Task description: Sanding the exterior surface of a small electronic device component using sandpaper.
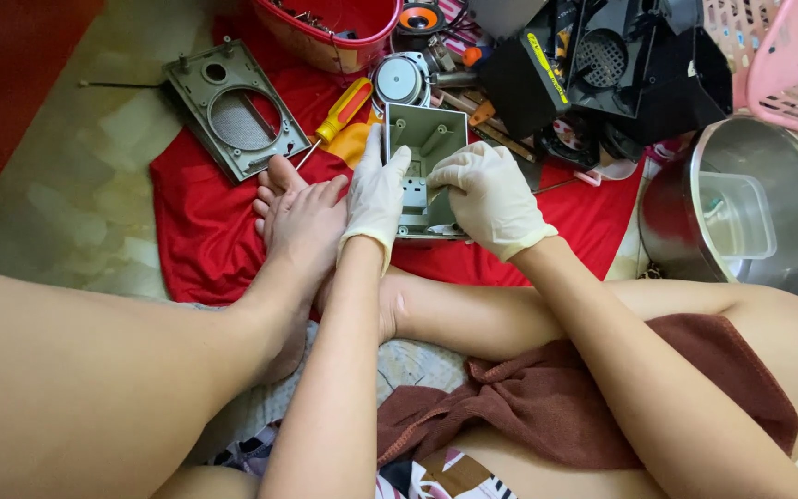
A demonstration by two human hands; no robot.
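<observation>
A grey plastic housing (429, 139), open side up with screw posts inside, stands on the red cloth (205, 231) in front of me. My left hand (376, 189), in a white glove, grips its left wall. My right hand (487, 194), also gloved, is closed over its right lower corner, fingers pinched inside the housing; what they pinch is hidden. My bare feet (297, 217) rest just left of the housing.
A grey speaker grille panel (235, 111) lies at the far left of the cloth. A yellow-and-red screwdriver (342, 109), a red basin (330, 28), black fan parts (602, 65), a steel pot (759, 212) and a pink basket (787, 55) crowd the back and right.
</observation>
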